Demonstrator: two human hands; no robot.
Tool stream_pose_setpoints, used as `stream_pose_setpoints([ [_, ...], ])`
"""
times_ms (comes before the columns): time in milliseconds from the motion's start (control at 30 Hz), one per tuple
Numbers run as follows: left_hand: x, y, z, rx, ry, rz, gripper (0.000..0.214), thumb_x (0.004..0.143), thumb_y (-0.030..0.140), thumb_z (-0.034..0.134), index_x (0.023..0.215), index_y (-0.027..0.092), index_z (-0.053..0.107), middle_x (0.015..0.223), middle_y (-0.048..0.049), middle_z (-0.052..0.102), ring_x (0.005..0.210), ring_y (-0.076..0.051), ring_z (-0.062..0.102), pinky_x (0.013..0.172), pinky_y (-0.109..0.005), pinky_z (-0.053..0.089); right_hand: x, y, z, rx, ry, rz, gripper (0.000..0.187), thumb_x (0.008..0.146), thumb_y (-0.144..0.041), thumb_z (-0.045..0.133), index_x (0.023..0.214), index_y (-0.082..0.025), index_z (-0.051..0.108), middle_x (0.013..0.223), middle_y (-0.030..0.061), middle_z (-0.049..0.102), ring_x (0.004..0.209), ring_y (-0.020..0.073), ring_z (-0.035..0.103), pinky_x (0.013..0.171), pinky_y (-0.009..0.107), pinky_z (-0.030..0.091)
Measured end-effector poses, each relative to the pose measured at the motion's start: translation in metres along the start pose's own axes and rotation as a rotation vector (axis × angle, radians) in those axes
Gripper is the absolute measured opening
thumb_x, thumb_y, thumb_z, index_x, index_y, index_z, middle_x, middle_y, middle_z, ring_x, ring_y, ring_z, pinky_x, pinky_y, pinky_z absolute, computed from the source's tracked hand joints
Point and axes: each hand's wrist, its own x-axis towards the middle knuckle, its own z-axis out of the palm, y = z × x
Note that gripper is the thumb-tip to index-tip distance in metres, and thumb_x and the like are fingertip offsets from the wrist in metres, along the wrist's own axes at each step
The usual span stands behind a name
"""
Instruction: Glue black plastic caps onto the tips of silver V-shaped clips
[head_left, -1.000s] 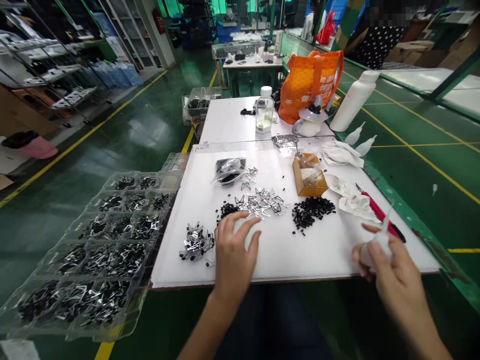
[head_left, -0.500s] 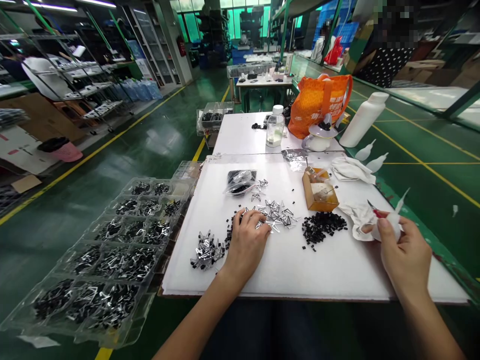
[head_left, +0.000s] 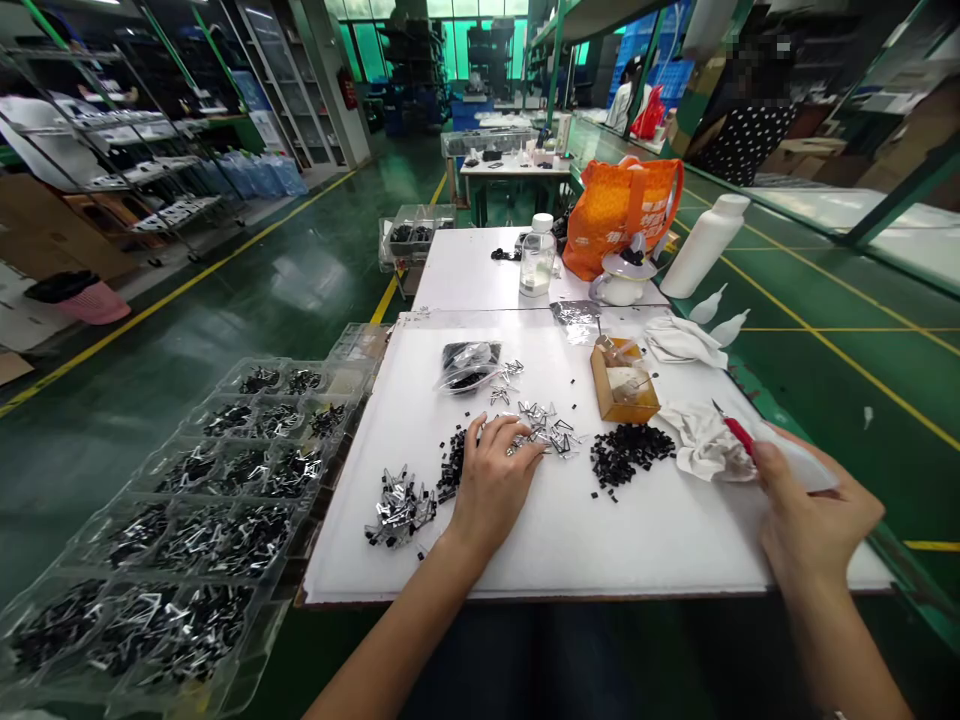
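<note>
Two black-piece heaps point(head_left: 632, 456), one amber box point(head_left: 631, 411)

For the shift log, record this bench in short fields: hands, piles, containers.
Left hand: fingers at the metal clips, contact unclear
Right hand: holds a white squeeze bottle
Black pieces: one pile right of the clips, another left of the left hand
Yellow box: behind the right pile
Tray: left of the table, small parts in its compartments

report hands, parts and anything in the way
Left hand at loose metal clips, grip unclear. Right hand holding white squeeze bottle. Black pieces piled between hands. Red-handled tool partly hidden behind right hand.
</note>
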Motion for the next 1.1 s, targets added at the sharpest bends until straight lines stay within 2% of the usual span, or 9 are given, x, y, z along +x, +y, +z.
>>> stream_pose_setpoints([
  [100,0.0,0.001,-0.001,-0.049,0.09,-0.002,0.016,0.103,0.013,0.063,0.105,0.022,0.076,0.112,-0.0075,0.081,0.12,-0.027,0.072,0.117,-0.053,0.042,0.005,-0.002,-0.005,0.025,0.069,-0.013,0.057,0.063,-0.062,0.088,0.093,-0.014,0.083,0.081,0.0109,0.074,0.061,0.0225,0.061,0.057,0.041,0.052],
  [267,0.001,0.004,-0.001,-0.128,0.223,-0.053,0.012,0.105,0.014,0.058,0.101,0.022,0.066,0.102,-0.0059,0.083,0.109,-0.025,0.077,0.112,-0.051,0.043,0.012,-0.009,-0.018,-0.019,0.086,-0.035,0.05,0.074,-0.061,0.081,0.079,-0.011,0.079,0.058,0.0027,0.058,0.047,0.0149,0.047,0.046,0.033,0.039],
  [433,0.001,0.001,0.0,-0.137,0.332,-0.087,0.01,0.107,0.017,0.057,0.101,0.021,0.063,0.088,-0.0028,0.081,0.076,-0.021,0.076,0.109,-0.046,0.044,0.008,-0.016,-0.023,-0.046,0.094,-0.057,0.043,0.07,-0.052,0.088,0.08,-0.011,0.079,0.065,0.0048,0.063,0.058,0.0187,0.056,0.054,0.034,0.043],
  [533,0.002,0.0,-0.004,-0.127,0.356,-0.104,0.011,0.106,0.021,0.059,0.102,0.02,0.069,0.088,-0.0036,0.08,0.077,-0.022,0.074,0.105,-0.047,0.043,0.005,-0.022,-0.023,-0.032,0.068,-0.052,0.053,0.081,-0.064,0.077,0.077,-0.011,0.076,0.059,0.0027,0.057,0.053,0.0163,0.052,0.05,0.031,0.039],
  [633,0.005,0.0,-0.012,-0.142,0.332,-0.13,0.016,0.105,0.025,0.061,0.102,0.02,0.076,0.085,-0.0042,0.079,0.077,-0.024,0.071,0.101,-0.048,0.043,0.004,-0.026,-0.022,-0.036,-0.014,-0.047,0.065,0.091,-0.072,0.063,0.08,-0.01,0.078,0.054,0.0017,0.054,0.047,0.0138,0.047,0.048,0.029,0.034],
  [767,0.01,0.003,-0.025,-0.23,0.236,-0.203,0.017,0.101,0.023,0.065,0.105,0.02,0.081,0.082,-0.0034,0.079,0.077,-0.024,0.071,0.096,-0.046,0.048,0.005,-0.023,-0.021,-0.07,-0.075,-0.06,0.06,0.091,-0.069,0.066,0.084,-0.011,0.081,0.057,0.0022,0.058,0.052,0.0151,0.051,0.052,0.03,0.036],
  [867,0.016,0.004,-0.033,-0.318,0.154,-0.293,0.022,0.097,0.021,0.068,0.115,0.019,0.082,0.093,-0.0059,0.081,0.09,-0.026,0.074,0.088,-0.041,0.053,0.005,-0.018,-0.021,-0.096,-0.082,-0.07,0.056,0.093,-0.066,0.065,0.086,-0.014,0.083,0.058,0.002,0.059,0.054,0.0153,0.05,0.053,0.03,0.036],
  [967,0.022,0.004,-0.039,-0.406,0.099,-0.368,0.034,0.096,0.029,0.071,0.127,0.017,0.079,0.104,-0.0087,0.081,0.099,-0.027,0.076,0.085,-0.037,0.056,0.004,-0.015,-0.021,-0.115,-0.078,-0.083,0.055,0.095,-0.065,0.063,0.091,-0.014,0.083,0.059,0.0018,0.06,0.054,0.0154,0.051,0.054,0.03,0.037],
  [1100,0.024,0.006,-0.045,-0.501,0.088,-0.425,0.034,0.104,0.035,0.058,0.124,0.019,0.08,0.115,-0.0095,0.081,0.107,-0.026,0.074,0.089,-0.035,0.055,0.005,-0.015,-0.02,-0.153,-0.071,-0.123,0.054,0.098,-0.063,0.06,0.093,-0.015,0.084,0.061,0.0022,0.062,0.054,0.0157,0.053,0.055,0.03,0.039],
])
